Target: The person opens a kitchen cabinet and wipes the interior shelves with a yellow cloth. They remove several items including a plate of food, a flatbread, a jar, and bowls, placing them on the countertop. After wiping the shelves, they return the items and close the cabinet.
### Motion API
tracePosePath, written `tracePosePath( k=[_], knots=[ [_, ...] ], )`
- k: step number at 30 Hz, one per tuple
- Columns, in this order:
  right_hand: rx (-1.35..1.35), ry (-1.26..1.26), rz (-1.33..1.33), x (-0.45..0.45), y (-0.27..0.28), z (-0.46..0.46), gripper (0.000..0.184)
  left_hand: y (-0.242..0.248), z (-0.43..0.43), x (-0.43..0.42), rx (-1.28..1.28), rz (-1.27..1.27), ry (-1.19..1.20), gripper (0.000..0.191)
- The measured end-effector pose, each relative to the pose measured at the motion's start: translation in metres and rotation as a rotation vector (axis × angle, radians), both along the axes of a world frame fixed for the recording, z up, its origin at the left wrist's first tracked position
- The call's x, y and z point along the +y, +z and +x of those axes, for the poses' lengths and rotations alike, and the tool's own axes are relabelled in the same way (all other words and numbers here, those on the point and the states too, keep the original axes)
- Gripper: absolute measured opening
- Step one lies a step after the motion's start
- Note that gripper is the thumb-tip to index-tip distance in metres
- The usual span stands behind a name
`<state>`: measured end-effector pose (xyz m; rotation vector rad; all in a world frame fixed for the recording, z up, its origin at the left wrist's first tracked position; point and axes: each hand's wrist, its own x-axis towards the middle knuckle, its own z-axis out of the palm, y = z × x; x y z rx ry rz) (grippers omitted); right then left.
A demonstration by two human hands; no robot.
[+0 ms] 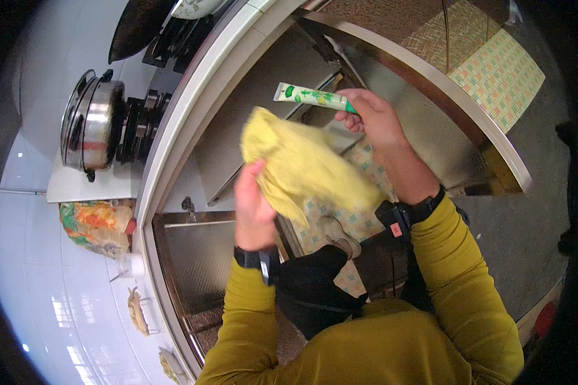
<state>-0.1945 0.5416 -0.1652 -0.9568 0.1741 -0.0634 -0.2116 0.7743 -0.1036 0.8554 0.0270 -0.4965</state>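
My left hand (255, 202) grips a yellow cloth (303, 159), which hangs loose and is blurred at its lower right end. In my right hand (373, 118) is a squeeze tube (313, 96), pale with green plant pictures, held by its green cap end between thumb and fingers. The tube lies nearly level, its flat crimped end pointing left above the cloth. Beneath both hands is an open cabinet under the counter, with a metal-faced door (424, 110) swung out to the right. The cloth covers part of the cabinet opening.
On the counter at left, a steel pot (94, 125) stands on a gas stove (139, 127), with a wok (137, 29) farther off. A filled plastic bag (98, 226) and ginger-like root (137, 310) lie along the counter. One shoe (339, 236) rests on the patterned mat (313, 221) below.
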Motion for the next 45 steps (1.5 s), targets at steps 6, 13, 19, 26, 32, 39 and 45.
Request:
tracePosePath(
  k=[6, 13, 19, 26, 32, 39, 45],
  knots=[
    [-0.002, -0.022, 0.051, 0.016, -0.008, 0.028, 0.027, -0.061, 0.121, 0.114, -0.103, 0.258, 0.47, 0.046],
    [0.029, -0.014, -0.044, 0.031, -0.016, 0.046, 0.027, -0.133, 0.172, 0.188, -0.915, 1.815, 0.25, 0.059],
    [0.023, 0.027, -0.004, 0.041, -0.031, 0.061, 0.029, -0.151, 0.26, 0.187, -0.937, 1.918, -0.368, 0.065],
    [0.024, -0.069, -0.124, 0.053, -0.048, 0.09, 0.024, -0.173, 0.315, 0.196, -1.008, 2.131, -0.492, 0.066],
    [0.088, 0.01, -0.006, 0.056, -0.065, 0.1, 0.033, -0.164, 0.366, 0.145, -1.145, 2.63, -0.815, 0.046],
    [0.078, 0.09, 0.059, 0.074, -0.074, 0.104, 0.045, -0.124, 0.431, 0.091, -1.225, 2.551, -0.612, 0.046],
    [-0.204, -0.206, -0.87, 0.069, -0.063, 0.11, 0.041, -0.14, 0.426, 0.114, -1.149, 2.373, -0.449, 0.045]
  ],
)
